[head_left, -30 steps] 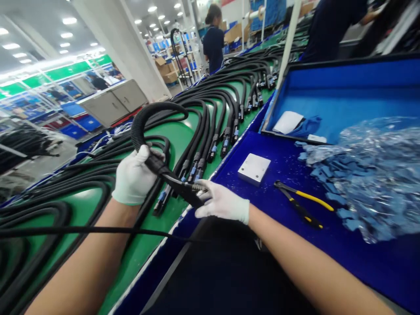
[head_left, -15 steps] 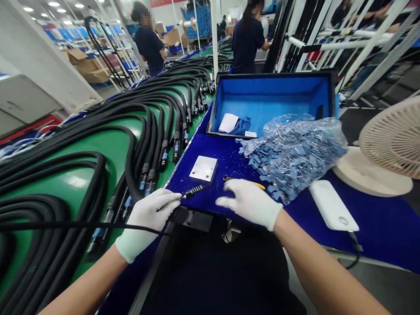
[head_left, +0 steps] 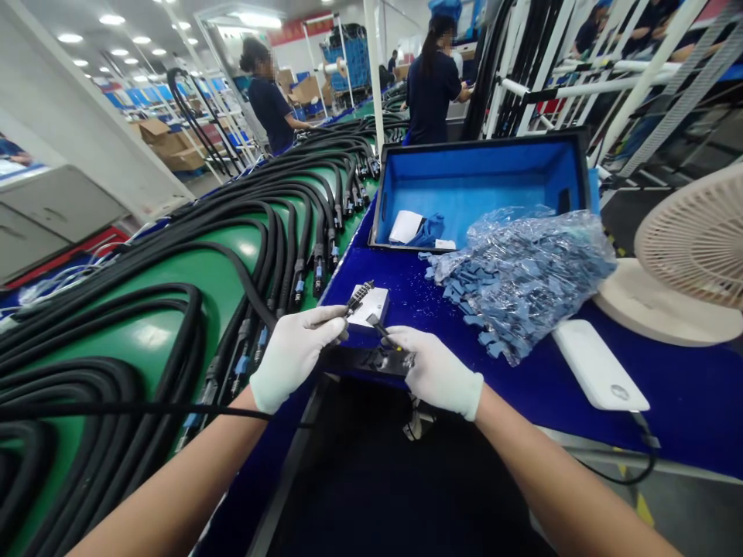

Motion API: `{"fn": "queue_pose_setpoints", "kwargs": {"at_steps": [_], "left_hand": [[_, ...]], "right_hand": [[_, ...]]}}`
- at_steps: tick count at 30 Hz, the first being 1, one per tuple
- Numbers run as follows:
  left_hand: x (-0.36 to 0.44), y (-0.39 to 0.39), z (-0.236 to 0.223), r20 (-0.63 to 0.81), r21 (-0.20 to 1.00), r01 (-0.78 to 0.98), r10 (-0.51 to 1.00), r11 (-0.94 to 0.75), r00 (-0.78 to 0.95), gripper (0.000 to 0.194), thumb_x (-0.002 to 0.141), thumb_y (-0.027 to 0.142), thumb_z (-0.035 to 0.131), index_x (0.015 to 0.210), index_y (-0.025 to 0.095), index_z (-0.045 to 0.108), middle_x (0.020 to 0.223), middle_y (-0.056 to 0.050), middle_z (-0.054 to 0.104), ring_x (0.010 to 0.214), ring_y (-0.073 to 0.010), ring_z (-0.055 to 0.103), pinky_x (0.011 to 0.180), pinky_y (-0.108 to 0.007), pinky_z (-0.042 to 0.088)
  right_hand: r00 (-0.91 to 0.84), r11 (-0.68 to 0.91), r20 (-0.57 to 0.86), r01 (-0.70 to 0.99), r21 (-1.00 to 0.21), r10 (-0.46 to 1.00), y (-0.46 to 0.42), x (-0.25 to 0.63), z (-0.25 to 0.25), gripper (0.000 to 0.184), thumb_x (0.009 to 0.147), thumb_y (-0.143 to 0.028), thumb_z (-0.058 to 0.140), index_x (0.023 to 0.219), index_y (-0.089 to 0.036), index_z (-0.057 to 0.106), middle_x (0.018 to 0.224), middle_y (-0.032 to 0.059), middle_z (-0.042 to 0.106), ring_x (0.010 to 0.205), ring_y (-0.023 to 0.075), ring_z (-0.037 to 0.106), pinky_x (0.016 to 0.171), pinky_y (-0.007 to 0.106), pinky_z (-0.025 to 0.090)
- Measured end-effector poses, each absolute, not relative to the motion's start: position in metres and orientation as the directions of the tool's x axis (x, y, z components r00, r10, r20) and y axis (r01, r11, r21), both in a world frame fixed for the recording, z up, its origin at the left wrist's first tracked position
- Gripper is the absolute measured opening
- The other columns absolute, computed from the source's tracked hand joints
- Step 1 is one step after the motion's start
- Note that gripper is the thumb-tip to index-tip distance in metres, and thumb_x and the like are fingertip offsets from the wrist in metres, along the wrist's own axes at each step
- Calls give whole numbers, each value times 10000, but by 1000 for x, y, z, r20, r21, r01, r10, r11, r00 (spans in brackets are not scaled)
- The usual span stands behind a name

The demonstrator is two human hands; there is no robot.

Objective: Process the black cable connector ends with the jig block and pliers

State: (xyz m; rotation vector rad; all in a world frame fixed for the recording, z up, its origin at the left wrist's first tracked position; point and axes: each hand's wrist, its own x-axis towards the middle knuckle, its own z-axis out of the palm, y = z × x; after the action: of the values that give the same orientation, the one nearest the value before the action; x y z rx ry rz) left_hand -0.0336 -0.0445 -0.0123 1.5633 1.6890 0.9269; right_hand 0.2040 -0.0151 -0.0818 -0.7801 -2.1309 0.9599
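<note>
Both my hands wear white gloves. My left hand (head_left: 296,353) is closed round the end of a black cable, whose ribbed metal tip (head_left: 358,295) sticks up past my fingers over a small white block (head_left: 374,303). My right hand (head_left: 436,370) grips the pliers (head_left: 378,328), their dark jaws pointing up-left toward the cable tip. Both hands hover at the near edge of the blue table (head_left: 522,379), close together but apart.
Many black hoses (head_left: 174,309) lie on the green conveyor (head_left: 145,333) at left. A bag of blue tags (head_left: 522,271), a blue bin (head_left: 476,182), a white power bank (head_left: 597,375) and a fan (head_left: 690,247) stand on the blue table. Two people work farther along the line.
My right hand has picked the pliers up off the table and brought them toward the cable tip. My left hand has lifted the cable end up over the white block.
</note>
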Motion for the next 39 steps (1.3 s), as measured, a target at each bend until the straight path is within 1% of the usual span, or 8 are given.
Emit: {"fn": "queue_pose_setpoints", "kwargs": {"at_steps": [4, 8, 12, 21, 27, 33, 36, 39], "left_hand": [[-29, -42, -9, -5, 819, 573, 1000, 17, -22, 407, 896, 456, 647, 1172, 184, 772, 963, -58, 795, 861, -256, 735, 803, -351, 566], [-27, -42, -13, 18, 798, 603, 1000, -12, -4, 379, 909, 450, 643, 1167, 206, 774, 1084, -42, 782, 974, -252, 722, 846, -325, 555], [-27, -43, -16, 60, 747, 663, 998, -49, 6, 356, 905, 451, 652, 1148, 226, 782, 1145, -25, 767, 1082, -260, 693, 900, -320, 529], [-28, -35, -20, -11, 734, 678, 997, -40, 71, 339, 895, 461, 654, 1111, 238, 790, 1130, -15, 775, 1059, -268, 711, 939, -339, 516], [-30, -34, -23, -24, 737, 675, 997, -33, 74, 355, 879, 473, 662, 1098, 228, 797, 1134, -31, 774, 1073, -287, 707, 998, -374, 509], [-13, -31, -19, 46, 790, 608, 997, -75, 64, 570, 880, 434, 669, 1403, 218, 601, 1260, -74, 716, 1118, -265, 686, 973, -380, 537], [2, -26, -12, 178, 674, 710, 978, -205, 113, 461, 890, 406, 662, 1322, 246, 663, 1238, -54, 718, 1109, -247, 678, 988, -352, 520], [5, -19, -10, 207, 573, 777, 963, -260, 169, 382, 924, 391, 609, 1259, 245, 718, 1208, -47, 734, 1104, -254, 682, 996, -348, 512]], "right_hand": [[-670, 589, 412, 47, -807, 618, -16, 191, -65, 476, 805, -42, 538, 1198, -261, 692, 1261, 62, 683, 1194, 262, 624, 1098, 441, 471], [-670, 629, 406, 118, -768, 621, -15, 188, -68, 504, 781, -20, 538, 1213, -246, 660, 1245, 73, 684, 1164, 256, 632, 1094, 426, 468], [-643, 640, 395, 198, -742, 656, -18, 189, -78, 376, 787, -27, 535, 1095, -202, 660, 1165, 94, 692, 1115, 253, 634, 1043, 413, 485], [-635, 630, 351, 281, -724, 688, -24, 195, -85, 295, 784, -22, 536, 987, -205, 649, 1064, 89, 674, 999, 240, 624, 928, 397, 516], [-640, 652, 345, 334, -680, 687, -21, 197, -89, 140, 872, -136, 554, 976, -185, 634, 1075, 101, 651, 1002, 235, 598, 903, 386, 510], [-616, 650, 331, 411, -639, 715, -22, 192, -98, 44, 901, -215, 557, 876, -189, 583, 956, 88, 642, 892, 221, 585, 836, 363, 490], [-568, 591, 309, 418, -690, 763, -24, 194, -98, 126, 871, -241, 593, 986, -190, 597, 987, 90, 662, 881, 230, 604, 805, 361, 487], [-537, 518, 274, 379, -766, 798, -24, 200, -98, 457, 818, -185, 608, 1270, -179, 547, 1126, 112, 678, 991, 251, 638, 863, 367, 488]]}}
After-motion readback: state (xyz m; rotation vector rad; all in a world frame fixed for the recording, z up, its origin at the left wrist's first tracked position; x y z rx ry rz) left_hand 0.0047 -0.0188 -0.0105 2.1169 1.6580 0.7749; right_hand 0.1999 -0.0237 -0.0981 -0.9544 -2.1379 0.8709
